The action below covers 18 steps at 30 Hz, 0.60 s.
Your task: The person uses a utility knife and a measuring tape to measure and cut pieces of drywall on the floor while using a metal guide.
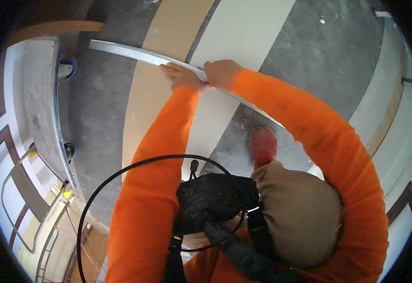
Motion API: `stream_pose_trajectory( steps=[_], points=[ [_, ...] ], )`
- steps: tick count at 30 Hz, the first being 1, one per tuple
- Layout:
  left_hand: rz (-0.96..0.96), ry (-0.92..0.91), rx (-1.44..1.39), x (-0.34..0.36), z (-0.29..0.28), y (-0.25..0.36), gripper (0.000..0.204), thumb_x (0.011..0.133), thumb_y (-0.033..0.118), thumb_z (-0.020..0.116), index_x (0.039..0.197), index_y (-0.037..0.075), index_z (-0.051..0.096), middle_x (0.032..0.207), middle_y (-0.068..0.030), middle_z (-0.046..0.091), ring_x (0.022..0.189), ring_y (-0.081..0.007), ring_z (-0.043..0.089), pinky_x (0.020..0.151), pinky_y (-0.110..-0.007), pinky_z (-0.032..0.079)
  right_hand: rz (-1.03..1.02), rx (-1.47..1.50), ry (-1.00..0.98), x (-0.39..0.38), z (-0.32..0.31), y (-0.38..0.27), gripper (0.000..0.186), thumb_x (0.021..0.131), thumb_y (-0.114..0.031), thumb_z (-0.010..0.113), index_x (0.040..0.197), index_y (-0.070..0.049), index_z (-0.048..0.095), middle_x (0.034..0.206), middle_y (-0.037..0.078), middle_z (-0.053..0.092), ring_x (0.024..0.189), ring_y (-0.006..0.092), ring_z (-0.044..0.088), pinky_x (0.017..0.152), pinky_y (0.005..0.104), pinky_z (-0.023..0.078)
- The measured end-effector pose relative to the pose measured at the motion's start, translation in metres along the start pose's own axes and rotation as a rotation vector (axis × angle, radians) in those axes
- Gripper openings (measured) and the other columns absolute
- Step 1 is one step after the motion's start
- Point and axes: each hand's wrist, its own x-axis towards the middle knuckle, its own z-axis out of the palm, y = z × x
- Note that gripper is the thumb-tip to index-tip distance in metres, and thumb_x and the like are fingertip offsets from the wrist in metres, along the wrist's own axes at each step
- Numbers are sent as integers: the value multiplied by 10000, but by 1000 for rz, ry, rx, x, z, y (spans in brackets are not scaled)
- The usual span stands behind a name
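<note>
holding a long metal straightedge (pixel 135 53) with both hands, i see my left hand (pixel 180 75) and right hand (pixel 221 73) closed on it, touching. it stretches out left of the grip and runs under my right sleeve (pixel 309 122), above the striped floor (pixel 243 33).

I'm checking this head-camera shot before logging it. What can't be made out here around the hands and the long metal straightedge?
- Head view: both palms, left hand and right hand, are hidden, only their backs show.
- Metal straightedge: its right stretch passes behind the right orange sleeve, so that end is unseen.
- Red shoe: the heel is covered by the tan knee.
</note>
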Motion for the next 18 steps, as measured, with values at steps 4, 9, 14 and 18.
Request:
stream_pose_trajectory(
  steps=[4,9,14,18],
  points=[
    [-57,-15,68,-4,-5,6,1550,493,565,886,1412,-151,-137,1493,-385,-99,1430,-453,103,1092,-384,363,63,3,-69,-41,4,15,229,879,-156,527,1019,26,539,860,225,661,815,399,665,703,488,527],
    [-11,-11,44,-3,-1,5,1577,473,645,855,1402,-177,-118,1484,-412,-54,1408,-503,125,1150,-436,243,170,10,-140,-98,4,35,194,902,-113,460,1040,14,509,819,245,643,783,432,647,679,516,503],
    [23,-13,164,8,7,-3,1560,488,627,857,1403,-178,-117,1482,-415,-60,1417,-501,67,1172,-430,170,137,-50,-50,-161,22,72,187,896,-102,460,1043,2,511,794,245,638,760,442,639,642,525,492],
    [-11,14,48,-2,5,4,1498,546,577,852,1413,-157,-125,1485,-403,-80,1421,-482,103,1090,-420,359,225,-70,-86,-207,19,79,160,901,-113,469,1025,-22,515,831,242,644,788,431,645,671,523,499]
  ],
)
